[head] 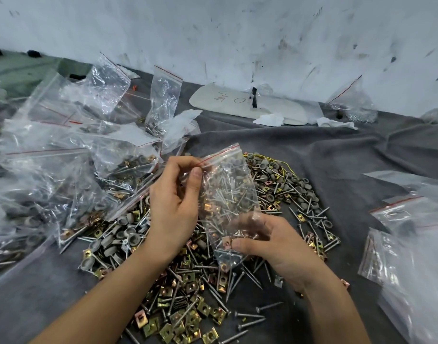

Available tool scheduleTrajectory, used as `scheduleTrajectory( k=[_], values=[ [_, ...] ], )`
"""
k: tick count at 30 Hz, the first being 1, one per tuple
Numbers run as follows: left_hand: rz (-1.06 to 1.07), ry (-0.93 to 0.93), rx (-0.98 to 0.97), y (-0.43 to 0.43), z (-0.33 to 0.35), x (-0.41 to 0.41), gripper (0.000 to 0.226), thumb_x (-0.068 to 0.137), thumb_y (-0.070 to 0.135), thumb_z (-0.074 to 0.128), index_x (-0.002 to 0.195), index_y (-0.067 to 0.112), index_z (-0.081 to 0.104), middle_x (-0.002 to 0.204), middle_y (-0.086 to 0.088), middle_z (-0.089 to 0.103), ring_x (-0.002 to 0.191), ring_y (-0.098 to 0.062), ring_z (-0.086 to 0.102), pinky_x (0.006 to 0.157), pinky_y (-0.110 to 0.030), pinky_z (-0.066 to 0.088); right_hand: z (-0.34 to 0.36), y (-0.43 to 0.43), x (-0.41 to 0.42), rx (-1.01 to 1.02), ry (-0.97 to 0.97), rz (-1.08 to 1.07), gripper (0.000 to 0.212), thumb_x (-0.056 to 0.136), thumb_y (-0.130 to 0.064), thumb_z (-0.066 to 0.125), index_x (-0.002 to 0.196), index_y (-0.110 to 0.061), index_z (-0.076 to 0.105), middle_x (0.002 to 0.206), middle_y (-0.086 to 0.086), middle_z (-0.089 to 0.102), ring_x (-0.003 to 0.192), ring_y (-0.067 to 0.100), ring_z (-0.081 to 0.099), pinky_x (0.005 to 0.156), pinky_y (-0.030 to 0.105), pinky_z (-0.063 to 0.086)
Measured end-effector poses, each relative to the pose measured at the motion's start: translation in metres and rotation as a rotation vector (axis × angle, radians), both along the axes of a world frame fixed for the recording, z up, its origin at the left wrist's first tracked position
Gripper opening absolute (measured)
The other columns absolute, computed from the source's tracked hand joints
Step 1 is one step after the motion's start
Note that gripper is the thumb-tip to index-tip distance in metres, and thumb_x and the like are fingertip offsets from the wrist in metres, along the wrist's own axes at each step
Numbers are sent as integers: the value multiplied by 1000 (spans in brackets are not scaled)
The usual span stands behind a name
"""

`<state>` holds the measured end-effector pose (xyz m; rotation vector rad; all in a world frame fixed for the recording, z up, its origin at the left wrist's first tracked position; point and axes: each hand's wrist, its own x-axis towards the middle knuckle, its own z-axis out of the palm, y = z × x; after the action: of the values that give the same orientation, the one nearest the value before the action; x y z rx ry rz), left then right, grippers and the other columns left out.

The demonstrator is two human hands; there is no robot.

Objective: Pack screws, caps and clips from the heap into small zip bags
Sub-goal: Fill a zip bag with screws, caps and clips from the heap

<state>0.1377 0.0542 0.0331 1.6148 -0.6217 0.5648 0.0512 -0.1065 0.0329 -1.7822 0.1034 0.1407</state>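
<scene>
Left hand (174,202) up at the top of a small clear zip bag (228,194); thumb and fingers (195,175) pinch the bag's mouth by the red zip line; right hand (275,247) low at the bag's bottom end, its thumb pressed on the plastic with curled fingers behind, gripping it; both hands closed on the same bag.

Bag held tilted, mouth up toward the left, just above the heap (188,306); part filled, with screws, some brass-coloured clips and grey caps visible through the plastic.

Heap lies on a crumpled grey cloth (337,157), right under and around the hands; loose screws (250,321) at the near right edge; clips (167,332) thick at the near side; grey round caps (128,234) bunched left of the left wrist and more at the far side; thin yellow wire (282,167) across the far part of the heap.

Filled bags (64,170) piled on the left, touching the heap's left edge; more bags (411,244) at the right edge, apart from the heap; one bag (349,103) far right by the wall.

Scuffed white wall (237,33) behind; flat white board (237,103) with handwriting lying at its foot; torn white paper scraps (270,119) beside it.
</scene>
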Motion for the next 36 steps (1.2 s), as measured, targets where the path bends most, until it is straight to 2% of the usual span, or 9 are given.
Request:
scheduleTrajectory(
  k=[5,7,11,15,21,23,27,32,36],
  values=[
    [-7,-8,7,0,-1,-1,8,94,32,47,99,37,50,89,8,59,70,-23,59,60,-51,52,-1,1,0,70,-30,11,13,79,-2,71,82,-15,70,74,-8,68,71,2,62,67,15,48],
    [-20,8,-4,0,-1,-1,9,94,31,48,99,37,51,91,8,61,76,-26,62,65,-53,55,-1,2,0,75,-46,24,15,81,0,69,80,-15,68,72,-9,67,70,1,60,66,14,47],
    [7,-22,13,0,-1,-2,15,94,23,50,100,37,50,88,13,62,77,-8,61,65,-29,52,0,1,0,81,-48,20,23,81,6,67,76,-17,66,77,-2,70,73,7,62,68,16,48],
    [4,-5,13,0,-1,-3,16,95,21,51,100,36,51,91,6,64,79,-15,62,67,-39,53,0,1,0,95,-41,25,21,81,8,66,80,-13,63,82,3,73,77,10,67,68,16,50],
    [2,5,10,-1,-3,-1,20,94,16,51,99,36,52,89,20,63,80,2,61,67,-12,46,1,0,0,214,28,-18,22,90,0,55,80,-16,66,84,11,71,78,22,66,69,34,56],
    [1,12,8,0,-3,-1,20,94,16,51,100,36,52,91,15,64,80,0,61,67,-13,46,2,2,-1,289,63,-19,26,92,-4,53,77,-19,67,86,14,71,80,25,67,71,39,57],
    [2,24,7,-1,-4,0,19,94,19,50,99,37,52,91,13,65,80,-8,62,67,-22,50,0,4,1,458,116,-58,26,94,-11,46,75,-13,64,76,9,70,75,23,70,60,38,57],
    [23,18,10,1,-4,2,18,95,20,50,97,38,51,88,24,62,72,-1,57,61,-12,43,0,2,1,555,140,32,23,80,-26,49,81,-17,70,88,21,67,85,32,67,70,51,58],
    [49,27,11,1,-3,3,18,95,20,50,97,38,51,86,27,61,69,-1,57,57,-13,43,3,3,-2,456,129,55,22,79,-24,54,89,-24,73,86,10,73,84,26,70,77,48,58]
  ],
)
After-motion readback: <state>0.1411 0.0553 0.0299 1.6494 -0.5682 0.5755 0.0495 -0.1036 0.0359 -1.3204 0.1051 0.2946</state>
